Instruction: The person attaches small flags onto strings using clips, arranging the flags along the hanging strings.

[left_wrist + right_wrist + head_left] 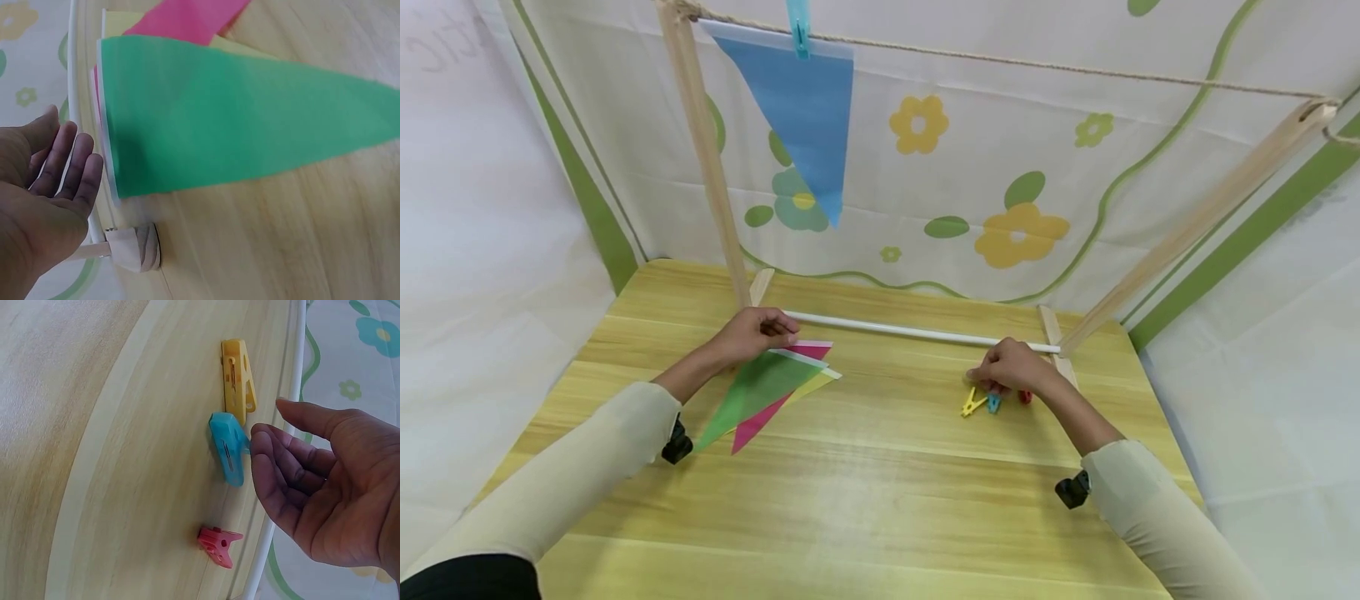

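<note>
My left hand (752, 337) hovers at the wide white edge of a small pile of triangular pennants, its fingers loosely bent with nothing between them. A green pennant (237, 119) lies on top, over a pink pennant (760, 421) and a yellow pennant (811, 384). On the right, my right hand (337, 481) is beside three clothespins, thumb apart from the half-curled fingers and no object held. Those are a yellow clothespin (234, 381), a blue clothespin (226, 450) close to the fingertips, and a red clothespin (217, 545).
A twine line (1037, 65) spans two wooden posts; the left post (711, 158) stands near a blue pennant (808, 100), hung from a light-blue clothespin (801, 35). A white rod (895, 329) runs low between the posts on the wooden table (865, 500). Flowered cloth hangs behind.
</note>
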Demonstrator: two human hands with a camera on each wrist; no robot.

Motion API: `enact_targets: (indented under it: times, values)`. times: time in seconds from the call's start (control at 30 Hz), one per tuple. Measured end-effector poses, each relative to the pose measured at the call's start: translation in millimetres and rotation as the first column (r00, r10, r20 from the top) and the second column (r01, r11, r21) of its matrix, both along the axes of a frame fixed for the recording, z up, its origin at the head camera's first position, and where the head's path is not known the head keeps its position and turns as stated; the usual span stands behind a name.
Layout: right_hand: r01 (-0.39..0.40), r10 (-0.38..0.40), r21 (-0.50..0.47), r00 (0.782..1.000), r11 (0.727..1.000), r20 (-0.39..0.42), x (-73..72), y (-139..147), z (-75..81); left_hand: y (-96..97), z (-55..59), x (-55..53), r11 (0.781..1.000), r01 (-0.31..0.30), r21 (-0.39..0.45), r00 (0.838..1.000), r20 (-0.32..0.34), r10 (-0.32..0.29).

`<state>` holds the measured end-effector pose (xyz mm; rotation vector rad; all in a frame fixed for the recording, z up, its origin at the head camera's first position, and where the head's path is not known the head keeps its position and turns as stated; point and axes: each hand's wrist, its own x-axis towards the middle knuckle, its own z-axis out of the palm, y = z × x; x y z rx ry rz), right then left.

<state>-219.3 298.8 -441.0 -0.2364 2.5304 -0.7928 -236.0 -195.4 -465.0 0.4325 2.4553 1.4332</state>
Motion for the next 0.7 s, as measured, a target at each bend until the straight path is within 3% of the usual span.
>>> enact_targets:
  times: [0.27, 0.53, 0.7]
  values:
    - [-0.002, 0.001, 0.040, 1.000, 0.999, 0.022, -1.1, -1.9, -2.2, -2.1, -1.7, -0.3, 0.990, 0.071, -0.118, 0.990, -0.110, -0.084]
    - [-0.012, 0.011, 0.041, 1.000, 0.999, 0.027, 2.4, -5.5, -1.3, -4.0, -5.3, -4.3, 0.967, 0.088, -0.241, 0.981, -0.150, -0.127]
    - [-0.022, 0.022, 0.026, 0.999, 0.999, 0.030, 3.7, -7.0, -3.2, -5.8, -7.9, -4.8, 0.941, 0.101, -0.324, 0.958, -0.225, -0.180]
